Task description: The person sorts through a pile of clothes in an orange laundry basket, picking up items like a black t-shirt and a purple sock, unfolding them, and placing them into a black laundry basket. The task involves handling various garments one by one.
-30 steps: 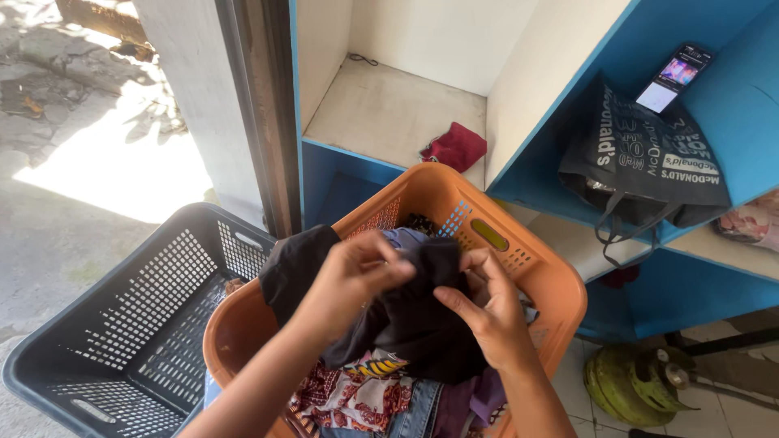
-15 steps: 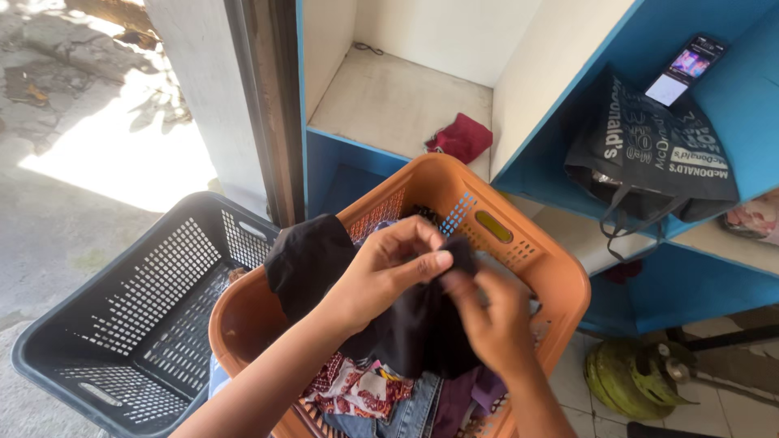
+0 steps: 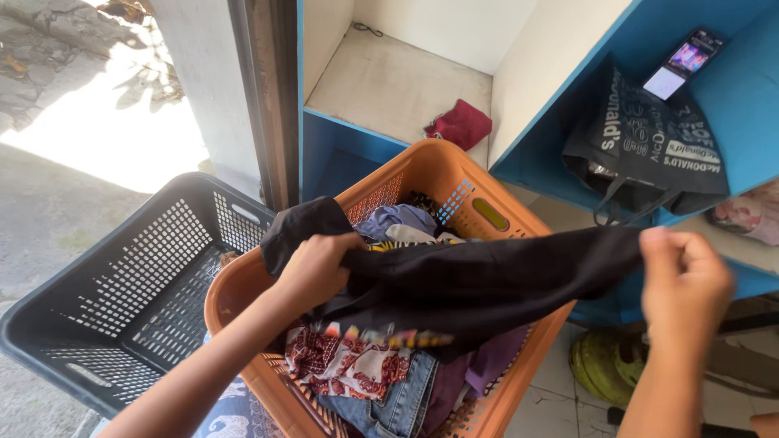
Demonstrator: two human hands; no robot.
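From the head camera, your left hand (image 3: 315, 272) is clamped on one end of a black garment (image 3: 479, 284), and your right hand (image 3: 686, 284) pinches the other end, stretching it above the orange basket (image 3: 503, 207) of clothes. A black basket (image 3: 122, 284) sits just beside it. The patterned cloth (image 3: 349, 365) below may be a shirt.

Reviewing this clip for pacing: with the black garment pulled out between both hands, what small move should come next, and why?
Probably lift it higher. The black garment is stretched between the left hand and right hand, yet its lower edge sags onto the clothes in the orange basket. Raising both hands should free it.
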